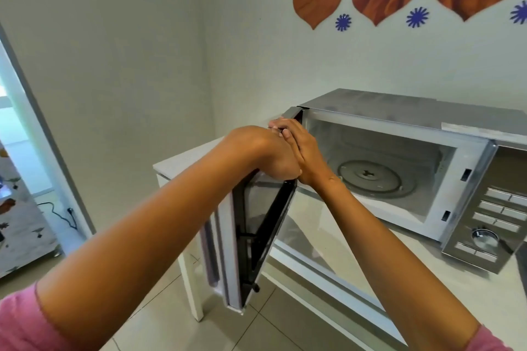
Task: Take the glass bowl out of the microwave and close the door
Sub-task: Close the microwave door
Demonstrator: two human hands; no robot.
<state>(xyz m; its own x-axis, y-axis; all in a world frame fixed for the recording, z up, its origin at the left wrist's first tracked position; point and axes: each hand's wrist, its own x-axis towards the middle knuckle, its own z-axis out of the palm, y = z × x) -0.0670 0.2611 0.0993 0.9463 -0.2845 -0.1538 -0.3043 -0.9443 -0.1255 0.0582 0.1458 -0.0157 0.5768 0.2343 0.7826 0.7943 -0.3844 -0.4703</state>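
**Both hands on the open microwave door, no bowl in sight**

The microwave [399,168] sat on a white table [176,162] against the wall, its cavity open toward the person. Only the glass turntable [369,179] lay inside; the glass bowl appeared nowhere in view, so its place and heading could not be told. The door [256,222] stood swung out to the left, hinged on a vertical edge, its long side running up and down. The left hand [268,157] had its fingers curled over the door's top outer edge, and the right hand [302,151] lay against it with fingers wrapped on the same edge, probably to swing the door shut together
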